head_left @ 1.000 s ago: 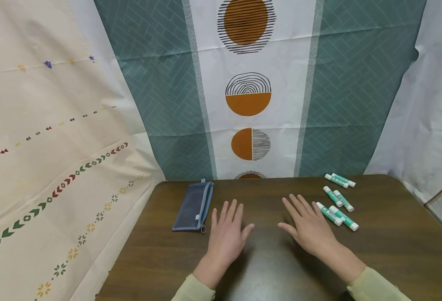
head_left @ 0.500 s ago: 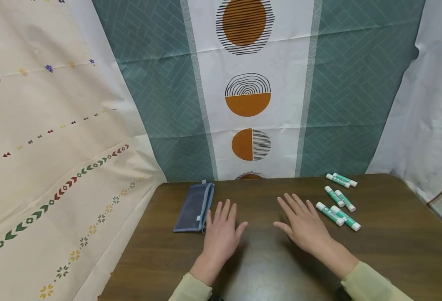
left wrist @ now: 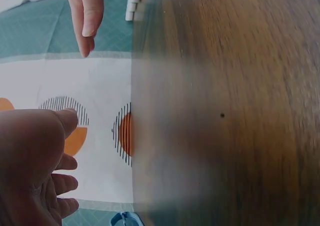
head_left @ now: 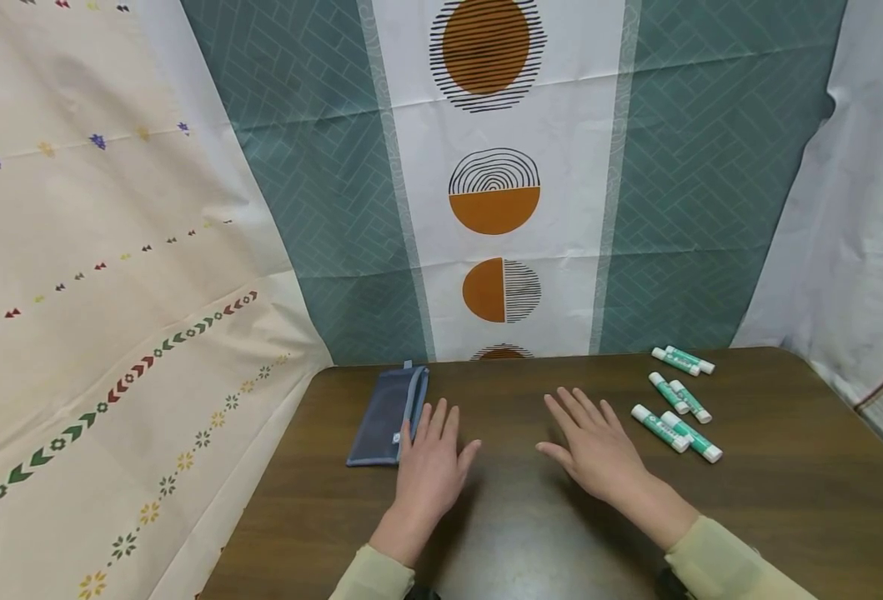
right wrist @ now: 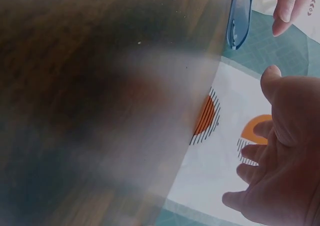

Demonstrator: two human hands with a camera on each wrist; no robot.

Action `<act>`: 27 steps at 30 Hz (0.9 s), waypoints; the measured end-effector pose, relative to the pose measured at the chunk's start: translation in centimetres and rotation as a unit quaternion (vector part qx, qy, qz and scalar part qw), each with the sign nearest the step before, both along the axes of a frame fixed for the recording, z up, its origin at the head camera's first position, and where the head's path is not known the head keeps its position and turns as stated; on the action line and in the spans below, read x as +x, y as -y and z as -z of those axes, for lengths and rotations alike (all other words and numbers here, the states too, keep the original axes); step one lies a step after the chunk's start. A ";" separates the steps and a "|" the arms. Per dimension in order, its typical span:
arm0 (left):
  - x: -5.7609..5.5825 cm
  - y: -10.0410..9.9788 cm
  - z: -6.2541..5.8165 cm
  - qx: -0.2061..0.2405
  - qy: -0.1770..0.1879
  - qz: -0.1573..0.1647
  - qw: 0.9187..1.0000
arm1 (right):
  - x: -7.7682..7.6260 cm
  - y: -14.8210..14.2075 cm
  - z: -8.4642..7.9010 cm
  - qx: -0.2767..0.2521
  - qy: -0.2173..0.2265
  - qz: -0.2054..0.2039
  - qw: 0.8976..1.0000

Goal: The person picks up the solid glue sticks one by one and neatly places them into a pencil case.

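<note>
My left hand [head_left: 428,467] hovers over the table with straight fingers and holds nothing. In the head view its fingertips overlap the right edge of a blue-grey mesh zip pouch [head_left: 377,417], hiding its lower right corner. My right hand [head_left: 594,450] is likewise raised, palm down, fingers extended. To its right lie several green-and-white glue sticks [head_left: 659,428], grouped in three pairs. Both palms are seen from below in the wrist views, where the left hand [left wrist: 35,161] and right hand [right wrist: 295,141] are free of any object.
The dark brown wooden table [head_left: 298,525] ends at a hanging cloth [head_left: 366,233] with green panels and orange circles. A cream patterned cloth [head_left: 111,275] drapes along the left side, and a white one [head_left: 861,208] hangs on the right.
Both hands have drifted left above the table. The left one now overlaps the pouch's edge in the head view; the right one is farther from the glue sticks. Pouch and sticks stay put.
</note>
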State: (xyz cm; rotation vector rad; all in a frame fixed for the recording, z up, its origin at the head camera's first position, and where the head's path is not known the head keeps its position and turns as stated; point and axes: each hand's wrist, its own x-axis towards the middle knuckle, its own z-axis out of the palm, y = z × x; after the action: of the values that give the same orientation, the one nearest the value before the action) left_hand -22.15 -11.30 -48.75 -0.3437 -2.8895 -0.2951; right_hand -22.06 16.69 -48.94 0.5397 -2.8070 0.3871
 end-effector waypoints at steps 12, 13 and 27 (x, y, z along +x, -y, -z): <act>-0.5 1.6 0.3 0.021 -0.015 -0.012 1.000 | -0.7 1.1 0.1 -0.005 0.004 -0.009 1.000; -0.5 1.7 0.2 0.023 -0.012 -0.015 1.000 | -0.8 1.2 0.2 -0.004 0.004 -0.010 1.000; -1.2 3.7 0.5 0.037 -0.003 -0.045 0.998 | -1.5 2.9 0.4 -0.001 0.031 -0.028 0.999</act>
State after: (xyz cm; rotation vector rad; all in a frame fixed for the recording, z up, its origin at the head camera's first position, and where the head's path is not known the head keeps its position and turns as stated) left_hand -23.31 -15.05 -49.22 -0.2021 -2.8691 -0.3841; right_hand -23.54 13.81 -49.35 0.6164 -2.8559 0.4256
